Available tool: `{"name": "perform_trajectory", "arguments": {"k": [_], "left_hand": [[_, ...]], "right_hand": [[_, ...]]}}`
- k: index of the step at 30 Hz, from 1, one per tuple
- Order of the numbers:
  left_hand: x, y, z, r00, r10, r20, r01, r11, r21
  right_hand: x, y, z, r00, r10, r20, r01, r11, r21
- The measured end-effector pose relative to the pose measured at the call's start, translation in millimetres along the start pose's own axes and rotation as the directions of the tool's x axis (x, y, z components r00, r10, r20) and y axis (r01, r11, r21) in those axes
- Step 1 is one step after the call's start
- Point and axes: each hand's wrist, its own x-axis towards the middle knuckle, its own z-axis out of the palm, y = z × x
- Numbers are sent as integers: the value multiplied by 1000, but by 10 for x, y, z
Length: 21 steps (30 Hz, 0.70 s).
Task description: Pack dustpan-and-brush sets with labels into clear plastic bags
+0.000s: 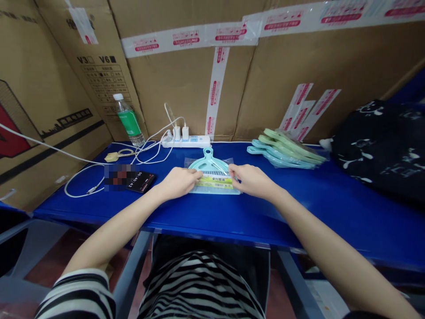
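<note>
A light blue dustpan (208,165) lies on the blue table in a clear plastic bag, its looped handle pointing away from me. Across its middle runs a yellow-green label (212,180) with dark print. My left hand (181,181) rests on the left side of the package, its fingers curled and its thumb at the label's left end. At the right edge, my right hand (249,179) is closed, with thumb and fingers pinching the bag beside the label. The fingertips of both hands are partly hidden.
A stack of green and blue bagged dustpans (288,150) lies at the back right, near a dark patterned bag (381,150). Left of me are a phone (142,181), a water bottle (129,122), white cables and a power strip (195,141). Cardboard (186,88) walls the back.
</note>
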Motion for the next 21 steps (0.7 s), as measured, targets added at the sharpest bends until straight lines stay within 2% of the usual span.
{"name": "perform_trajectory", "arguments": {"k": [3,5,7,14,21], "left_hand": [[10,24,55,986,167,-20,-167,986,-5],[19,35,76,982,191,-10,-191,982,13],[27,41,82,983,181,6,-181,983,30],[38,48,72,986,163,32,-163,987,5],[39,44,45,994,98,42,-94,992,-84]], "right_hand": [[0,4,32,976,-210,-65,213,976,40],[6,13,69,935,-343,-91,351,933,84],[15,23,105,907,-409,-102,419,901,112],[28,23,112,907,-411,-89,417,906,71],[26,21,48,933,-358,-26,359,933,22]]}}
